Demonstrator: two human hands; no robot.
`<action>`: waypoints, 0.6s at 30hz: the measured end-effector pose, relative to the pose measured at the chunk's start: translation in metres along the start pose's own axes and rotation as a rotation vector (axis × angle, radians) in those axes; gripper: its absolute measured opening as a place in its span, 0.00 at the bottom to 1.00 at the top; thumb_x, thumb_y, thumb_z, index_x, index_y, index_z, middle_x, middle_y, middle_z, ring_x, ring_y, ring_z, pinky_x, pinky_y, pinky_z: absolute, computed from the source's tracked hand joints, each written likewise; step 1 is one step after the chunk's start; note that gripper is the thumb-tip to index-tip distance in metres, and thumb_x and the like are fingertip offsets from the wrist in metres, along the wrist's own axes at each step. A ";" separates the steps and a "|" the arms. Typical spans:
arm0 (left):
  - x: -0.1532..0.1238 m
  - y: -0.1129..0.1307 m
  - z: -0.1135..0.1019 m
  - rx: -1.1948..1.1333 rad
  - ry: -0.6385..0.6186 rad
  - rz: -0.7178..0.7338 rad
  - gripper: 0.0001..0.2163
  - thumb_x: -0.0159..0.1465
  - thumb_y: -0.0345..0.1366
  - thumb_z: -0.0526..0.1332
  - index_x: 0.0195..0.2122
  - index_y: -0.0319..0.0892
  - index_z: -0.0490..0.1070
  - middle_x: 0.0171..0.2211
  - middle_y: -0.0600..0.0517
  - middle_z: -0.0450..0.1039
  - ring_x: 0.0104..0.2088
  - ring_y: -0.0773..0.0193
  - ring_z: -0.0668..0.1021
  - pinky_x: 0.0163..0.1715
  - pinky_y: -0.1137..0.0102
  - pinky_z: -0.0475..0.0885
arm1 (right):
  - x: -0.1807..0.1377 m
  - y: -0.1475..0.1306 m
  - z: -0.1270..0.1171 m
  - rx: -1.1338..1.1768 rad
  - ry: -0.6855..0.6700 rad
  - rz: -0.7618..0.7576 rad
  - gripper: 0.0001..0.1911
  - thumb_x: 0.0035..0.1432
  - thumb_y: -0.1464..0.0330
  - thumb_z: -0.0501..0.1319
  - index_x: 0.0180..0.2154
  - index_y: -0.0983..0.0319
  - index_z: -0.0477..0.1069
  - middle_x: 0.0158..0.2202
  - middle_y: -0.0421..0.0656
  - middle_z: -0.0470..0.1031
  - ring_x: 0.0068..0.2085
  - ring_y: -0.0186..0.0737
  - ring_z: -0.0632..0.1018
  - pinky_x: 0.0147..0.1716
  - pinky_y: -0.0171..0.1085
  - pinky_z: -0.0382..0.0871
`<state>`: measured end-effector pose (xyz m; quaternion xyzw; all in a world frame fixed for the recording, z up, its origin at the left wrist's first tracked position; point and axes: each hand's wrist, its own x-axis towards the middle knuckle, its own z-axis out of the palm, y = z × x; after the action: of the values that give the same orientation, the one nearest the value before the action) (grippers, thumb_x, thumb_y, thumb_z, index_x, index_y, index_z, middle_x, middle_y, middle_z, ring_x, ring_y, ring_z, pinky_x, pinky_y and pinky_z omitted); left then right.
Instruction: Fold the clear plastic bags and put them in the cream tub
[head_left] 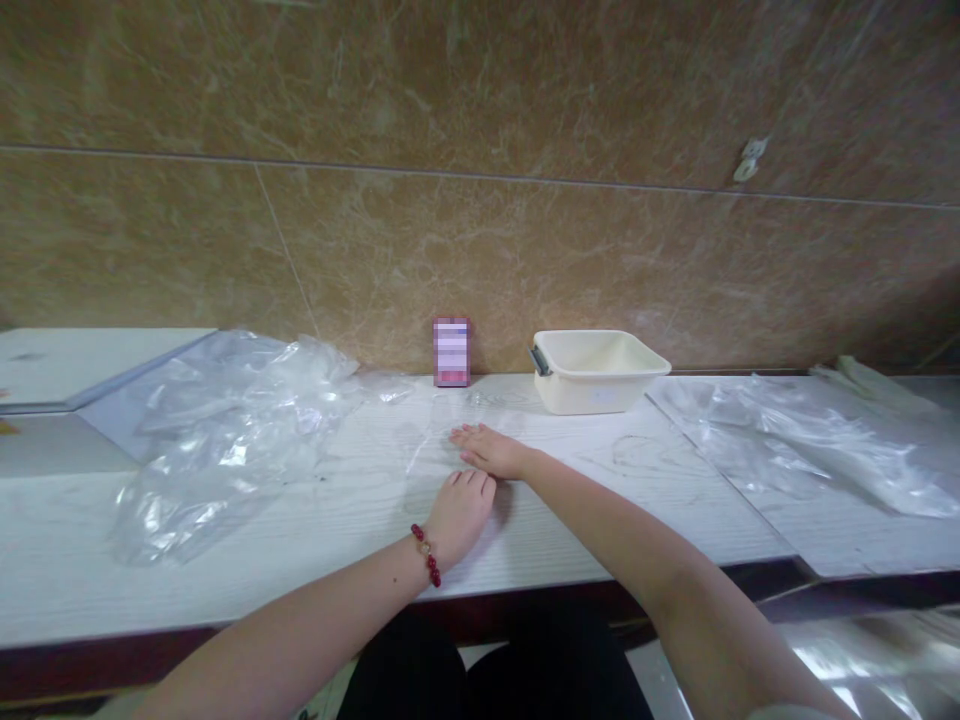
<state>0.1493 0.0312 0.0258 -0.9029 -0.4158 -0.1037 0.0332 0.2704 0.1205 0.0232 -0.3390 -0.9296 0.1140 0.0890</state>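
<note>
Flat on the white wood-grain table, my right hand (491,452) has its fingers stretched out to the left. Under and just beyond those fingers lies a thin clear plastic bag (435,432), its outline hard to make out. My left hand (463,515), with a red bead bracelet at the wrist, rests right below the right hand, close to or touching its wrist. Its fingers are curled under, so whatever they may hold is hidden.
A pile of clear plastic bags (240,430) lies at left, against an open white box (105,370). By the wall stand a phone-like object (451,352) and a cream plastic bin (600,392). More plastic bags (810,440) lie at right.
</note>
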 end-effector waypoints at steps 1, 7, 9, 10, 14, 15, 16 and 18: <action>0.000 0.001 0.000 -0.028 -0.003 -0.010 0.09 0.58 0.26 0.45 0.34 0.37 0.64 0.34 0.45 0.67 0.37 0.59 0.69 0.37 0.63 0.62 | 0.000 0.001 -0.001 0.002 -0.008 -0.012 0.21 0.59 0.65 0.42 0.53 0.62 0.54 0.56 0.44 0.54 0.57 0.38 0.53 0.54 0.44 0.44; -0.007 0.004 -0.008 -0.173 0.041 -0.067 0.13 0.55 0.42 0.53 0.39 0.41 0.63 0.38 0.47 0.66 0.40 0.58 0.68 0.40 0.63 0.62 | -0.005 0.006 -0.001 -0.031 0.000 -0.088 0.22 0.58 0.65 0.44 0.54 0.62 0.52 0.56 0.45 0.53 0.57 0.38 0.52 0.54 0.44 0.43; -0.009 0.003 -0.007 -0.157 0.051 -0.105 0.13 0.55 0.42 0.54 0.39 0.41 0.64 0.39 0.47 0.66 0.41 0.57 0.67 0.40 0.62 0.62 | -0.006 0.007 0.000 -0.049 0.000 -0.099 0.23 0.58 0.65 0.43 0.55 0.62 0.50 0.57 0.45 0.51 0.57 0.37 0.51 0.54 0.43 0.42; -0.009 0.003 -0.006 -0.139 0.053 -0.116 0.11 0.57 0.40 0.52 0.38 0.41 0.64 0.38 0.47 0.66 0.41 0.58 0.67 0.40 0.62 0.62 | -0.007 0.007 0.001 -0.059 -0.004 -0.097 0.23 0.58 0.65 0.43 0.55 0.61 0.49 0.57 0.44 0.50 0.57 0.37 0.50 0.54 0.43 0.41; -0.007 0.004 0.002 -0.041 0.043 -0.097 0.09 0.59 0.30 0.47 0.35 0.40 0.65 0.35 0.48 0.67 0.38 0.60 0.68 0.38 0.63 0.62 | -0.007 0.007 0.000 -0.078 -0.034 -0.088 0.24 0.58 0.64 0.42 0.56 0.60 0.47 0.58 0.43 0.48 0.58 0.36 0.49 0.54 0.42 0.38; -0.006 0.004 0.004 -0.018 0.037 -0.087 0.09 0.59 0.28 0.47 0.35 0.39 0.65 0.35 0.47 0.67 0.38 0.59 0.68 0.37 0.63 0.62 | -0.007 0.007 0.000 -0.076 -0.037 -0.088 0.24 0.58 0.63 0.42 0.56 0.60 0.46 0.58 0.43 0.48 0.58 0.36 0.48 0.54 0.42 0.38; -0.005 0.005 0.006 0.001 0.033 -0.081 0.09 0.58 0.27 0.47 0.35 0.38 0.65 0.35 0.47 0.67 0.37 0.59 0.68 0.37 0.63 0.63 | -0.007 0.007 -0.001 -0.072 -0.040 -0.087 0.24 0.58 0.64 0.42 0.56 0.60 0.46 0.58 0.43 0.48 0.58 0.36 0.48 0.54 0.42 0.38; -0.003 0.007 0.007 0.024 0.029 -0.081 0.09 0.57 0.25 0.47 0.35 0.37 0.65 0.34 0.46 0.67 0.36 0.59 0.68 0.36 0.63 0.63 | -0.007 0.007 -0.002 -0.055 -0.052 -0.087 0.24 0.58 0.64 0.43 0.56 0.60 0.46 0.58 0.43 0.48 0.58 0.36 0.48 0.54 0.42 0.38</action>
<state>0.1542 0.0257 0.0184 -0.8834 -0.4525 -0.1129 0.0457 0.2805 0.1215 0.0229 -0.2975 -0.9482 0.0931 0.0605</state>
